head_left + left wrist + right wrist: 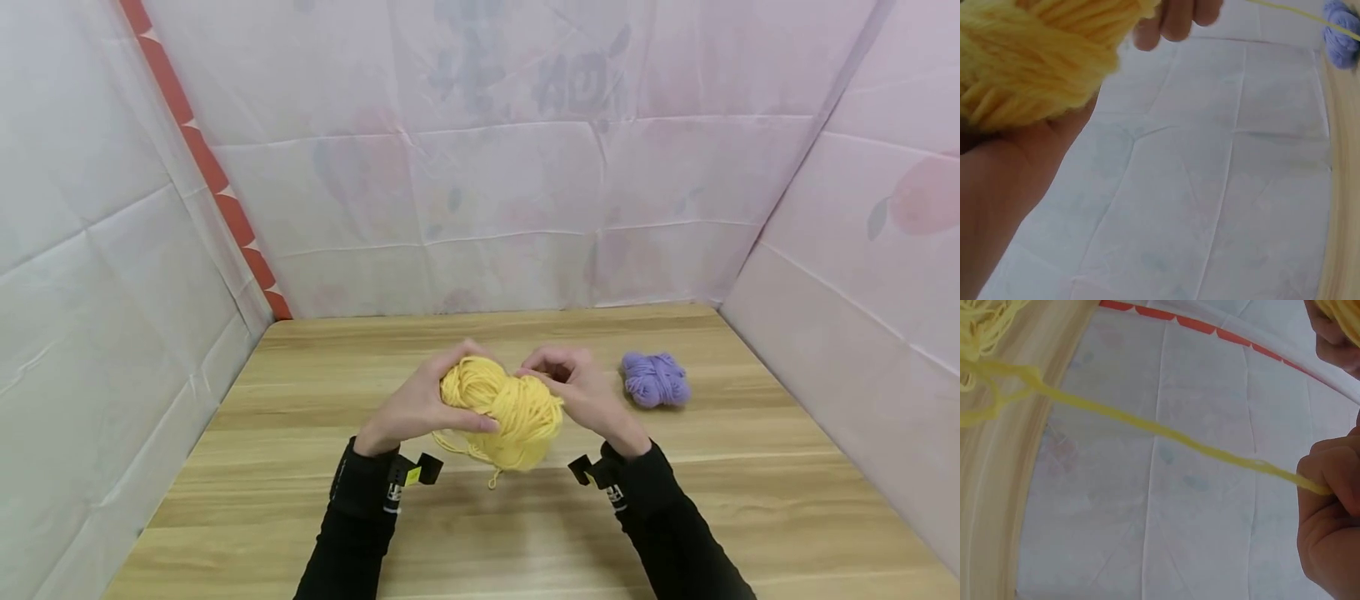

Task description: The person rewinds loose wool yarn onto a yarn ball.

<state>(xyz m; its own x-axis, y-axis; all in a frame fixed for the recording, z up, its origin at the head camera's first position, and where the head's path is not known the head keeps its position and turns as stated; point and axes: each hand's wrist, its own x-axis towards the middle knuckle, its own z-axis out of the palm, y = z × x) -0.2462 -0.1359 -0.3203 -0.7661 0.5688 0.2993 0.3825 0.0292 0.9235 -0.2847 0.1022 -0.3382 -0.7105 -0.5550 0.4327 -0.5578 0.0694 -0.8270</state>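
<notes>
While pale printed sheeting (510,192) closes off the back and sides, the wooden table (262,492) sits below everything. Yellow yarn bundle (525,417): up in the air over the table's middle, about midway between left and right edges. Left hand (412,404) wraps it, thumb across the near side, fingers round the far side, spread about as wide as the bundle. Right hand (585,396) is just beside the bundle's right side, fingers curled in, pinching a yellow strand (1191,442). Purple yarn (656,381) lies on the table toward the back right corner, untouched. Slack loops (453,443) dangle under the bundle at its left. Likely risks: a hard pull on the strand could snag those loops and tighten them into a knot; too loose a left grip could let the bundle slip or shed windings; a weak pinch could lose the strand.
</notes>
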